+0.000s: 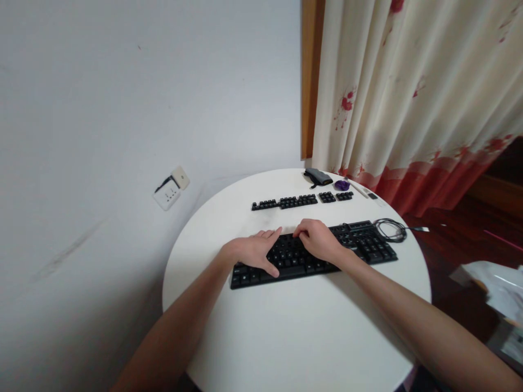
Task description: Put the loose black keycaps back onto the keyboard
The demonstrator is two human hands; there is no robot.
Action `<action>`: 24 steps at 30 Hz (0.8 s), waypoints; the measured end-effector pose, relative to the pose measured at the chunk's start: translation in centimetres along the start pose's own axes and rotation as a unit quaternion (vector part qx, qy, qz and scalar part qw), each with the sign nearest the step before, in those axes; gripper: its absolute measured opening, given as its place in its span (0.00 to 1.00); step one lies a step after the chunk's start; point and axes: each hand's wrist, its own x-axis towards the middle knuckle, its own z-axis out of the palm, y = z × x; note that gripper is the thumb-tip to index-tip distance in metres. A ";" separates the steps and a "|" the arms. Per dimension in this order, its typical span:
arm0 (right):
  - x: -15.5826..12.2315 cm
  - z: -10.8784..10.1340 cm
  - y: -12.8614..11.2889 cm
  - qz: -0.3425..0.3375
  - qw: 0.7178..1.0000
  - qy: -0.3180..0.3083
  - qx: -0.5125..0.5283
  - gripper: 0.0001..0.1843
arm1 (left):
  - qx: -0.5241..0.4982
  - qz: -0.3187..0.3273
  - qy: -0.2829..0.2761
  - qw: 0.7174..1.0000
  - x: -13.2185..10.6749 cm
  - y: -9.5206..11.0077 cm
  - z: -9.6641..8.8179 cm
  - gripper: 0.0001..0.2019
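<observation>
A black computer keyboard (291,256) lies on the round white table (302,326). My left hand (255,250) rests over its left part, fingers stretched and thumb spread toward the front edge. Over the upper middle of the keyboard is my right hand (317,239), its fingers curled into a pinch at the top rows. What those fingertips hold, if anything, is hidden. Behind the keyboard, loose black keycaps (298,201) are laid out in groups in a line. The keyboard's coiled black cable (391,231) sits at the right end.
Toward the table's back stand a grey pouch (318,177) and a purple item (342,185). A thin pale strip-like object (356,188) lies near the right rear edge. A wall socket (166,195) is at the left; a patterned curtain (392,109) hangs behind.
</observation>
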 end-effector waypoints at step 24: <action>0.1 0.5 0.2 -0.005 1.000 -0.015 0.006 0.16 | -0.090 0.072 0.094 0.989 1.8 -3.8 -0.2 0.34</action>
